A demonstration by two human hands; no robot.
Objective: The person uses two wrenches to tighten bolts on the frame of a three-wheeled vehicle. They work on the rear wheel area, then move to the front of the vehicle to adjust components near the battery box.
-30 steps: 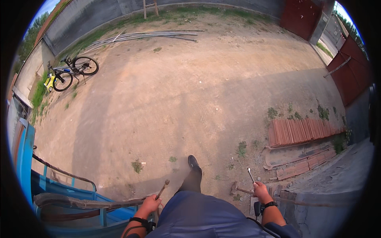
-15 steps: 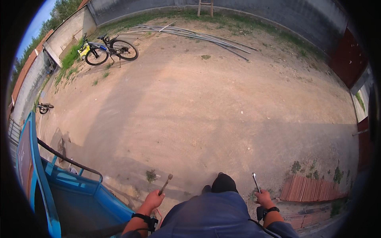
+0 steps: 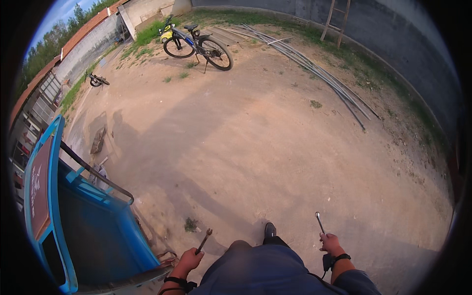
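My left hand [image 3: 189, 259] is closed around the handle of a dark open-ended wrench [image 3: 204, 240], whose forked jaw points up and away from me. On the other side of my body, my right hand [image 3: 331, 244] grips a shiny silver wrench [image 3: 319, 221] with a rounded head at its far end. Both tools are held apart from each other, over the dirt ground. Nearest to my left hand is the blue metal cargo bed [image 3: 110, 236] of a vehicle, with a dark rail along its top. One of my shoes [image 3: 270, 229] shows ahead of my body.
A bicycle [image 3: 199, 48] stands on its kickstand at the far left, and another bike [image 3: 96, 80] is beyond it. Long metal pipes [image 3: 314, 69] lie on the ground near a grey wall [image 3: 393, 44]. A wooden ladder [image 3: 335, 24] leans there. A wooden piece [image 3: 98, 140] lies beyond the cargo bed.
My view has turned left, so the bicycle and pipes sit further right and the stacked red tiles are out of view. One foot has come forward. Both hands keep their wrenches.
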